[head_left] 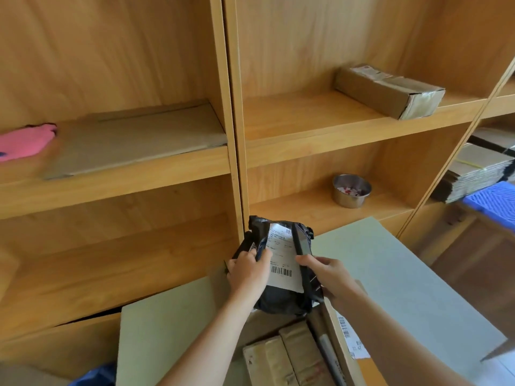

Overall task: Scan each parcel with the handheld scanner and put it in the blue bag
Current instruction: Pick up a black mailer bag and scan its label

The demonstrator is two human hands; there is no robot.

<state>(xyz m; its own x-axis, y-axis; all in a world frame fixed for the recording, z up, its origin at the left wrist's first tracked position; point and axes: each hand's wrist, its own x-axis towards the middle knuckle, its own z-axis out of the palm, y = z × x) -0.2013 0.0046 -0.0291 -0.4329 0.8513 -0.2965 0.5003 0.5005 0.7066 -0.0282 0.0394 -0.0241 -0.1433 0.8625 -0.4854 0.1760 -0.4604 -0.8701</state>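
A black plastic parcel [281, 274], soft-sided and bearing a white shipping label [282, 260] with a barcode near its lower edge, is held up in front of a wooden shelf unit [237, 135], above the near edge of a pale grey-green table [390, 274]. The left hand [246, 273] is clamped on the parcel's left edge, thumb laid over the label's left margin; the right hand [328, 274] is closed on the right edge, where a dark strip [302, 257] runs along the label; whether this strip is a fold of the wrapper or a separate item cannot be told. Below the parcel, several taped cardboard parcels [289, 358] are stacked side by side at the bottom of the view, and a box with a barcode label [348, 338] is set just to their right, under the right forearm. A patch of blue material [97, 374] is seen at the lower left, beside the table's corner; it cannot be told whether this is the bag. On the shelves are recorded: a pink cloth [25, 143] and a flat cardboard sheet [139, 140] in the left bay, a long taped carton [390, 91] on the upper right shelf, and a metal bowl [351, 190] holding small scraps on the shelf below it. Flattened cartons [479, 174] are piled at far right, partly on a blue crate [496, 201].
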